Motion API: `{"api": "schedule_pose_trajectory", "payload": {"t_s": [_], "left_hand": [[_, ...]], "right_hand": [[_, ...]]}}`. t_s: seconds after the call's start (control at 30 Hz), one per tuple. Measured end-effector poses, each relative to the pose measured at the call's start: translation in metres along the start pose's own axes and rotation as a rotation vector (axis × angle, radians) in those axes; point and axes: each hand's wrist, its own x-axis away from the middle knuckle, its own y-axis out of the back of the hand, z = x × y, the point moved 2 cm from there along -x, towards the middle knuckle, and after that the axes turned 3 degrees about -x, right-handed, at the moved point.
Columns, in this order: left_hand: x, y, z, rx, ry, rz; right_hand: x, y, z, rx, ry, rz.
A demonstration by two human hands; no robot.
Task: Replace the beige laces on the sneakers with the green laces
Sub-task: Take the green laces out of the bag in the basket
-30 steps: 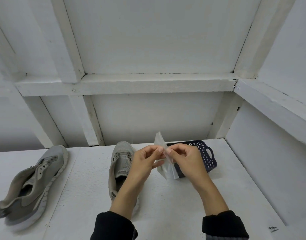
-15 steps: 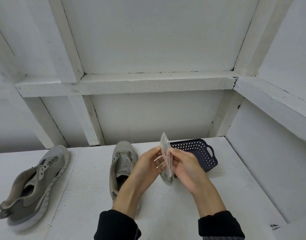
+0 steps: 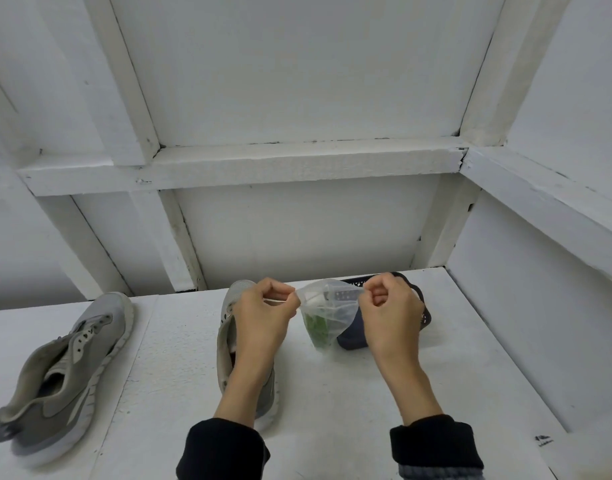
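Note:
A small clear plastic bag (image 3: 327, 308) hangs in the air between my hands, with green laces (image 3: 316, 329) bunched at its bottom. My left hand (image 3: 263, 313) pinches the left side of the bag's mouth, and my right hand (image 3: 389, 311) pinches the right side, so the mouth is stretched wide. One grey sneaker (image 3: 60, 372) lies at the left of the white table, without laces in its eyelets. The second grey sneaker (image 3: 230, 327) stands under my left forearm, partly hidden.
A dark blue perforated basket (image 3: 420, 308) sits behind my right hand near the back right of the white table (image 3: 332, 393). White framed walls close in behind and on the right. A small dark mark (image 3: 543, 439) lies at the table's right front.
My hands moved apart, pulling the bag's mouth open sideways. The bag, seen edge-on half a second ago, now faces me and the green laces inside show.

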Motion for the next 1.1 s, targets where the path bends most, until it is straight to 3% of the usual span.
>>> {"api": "schedule_pose_trajectory", "payload": {"t_s": [0.13, 0.2, 0.27, 0.33, 0.43, 0.53, 0.67, 0.8, 0.87, 0.97, 1.1], "left_hand": [[-0.001, -0.009, -0.004, 0.166, -0.003, 0.068], [-0.001, -0.013, -0.004, 0.22, 0.005, 0.11], [0.001, -0.018, -0.004, 0.277, 0.017, 0.14], [0.002, -0.021, -0.002, 0.265, 0.001, 0.144], [0.001, -0.021, 0.002, 0.23, -0.022, 0.211], [0.0, -0.021, 0.006, 0.361, 0.028, 0.313], [-0.016, -0.021, 0.024, 0.298, 0.205, 0.135], [-0.022, -0.023, 0.03, 0.697, 0.467, 0.408], [-0.022, -0.024, 0.022, 0.807, 0.442, 0.481], [-0.022, -0.029, 0.012, 0.709, 0.324, 0.49], [-0.016, -0.035, 0.008, 0.534, 0.239, 0.518]], "right_hand": [[-0.001, 0.003, 0.01, 0.076, 0.167, 0.071], [-0.001, 0.003, 0.021, 0.029, 0.26, 0.207], [-0.001, -0.009, 0.022, 0.059, 0.203, 0.441], [-0.002, -0.024, 0.012, 0.266, 0.119, 0.615], [-0.002, -0.026, 0.003, 0.321, 0.041, 0.675], [-0.005, -0.018, 0.005, 0.165, 0.016, 0.647], [-0.01, 0.009, 0.005, -0.314, -0.136, 0.629], [-0.007, 0.039, 0.001, -0.627, -0.138, 0.658], [-0.002, 0.043, -0.006, -0.635, -0.129, 0.69], [0.005, 0.039, -0.021, -0.677, -0.19, 0.751], [0.008, 0.014, -0.02, -0.925, -0.563, 0.876]]}}
